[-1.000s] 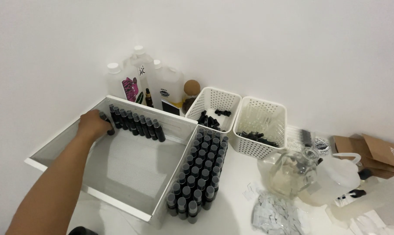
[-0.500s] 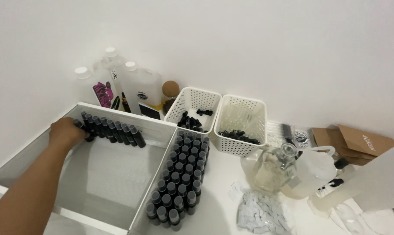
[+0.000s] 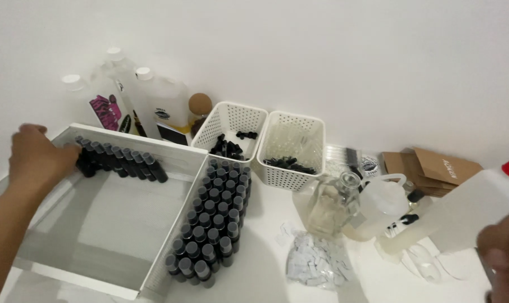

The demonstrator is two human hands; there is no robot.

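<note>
Left hand: forearm extended into white tray, fingers curled, touching the row of dark vials. Right hand: blurred, finger state indeterminate, beside red-capped jug.

My left hand rests at nine o'clock, fingers against the end of a row of small dark bottles lined along the far wall of the white tray. Just right of the tray, more dark bottles stand packed in a block. At four o'clock my right hand grips a big translucent jug with a red cap.
</note>
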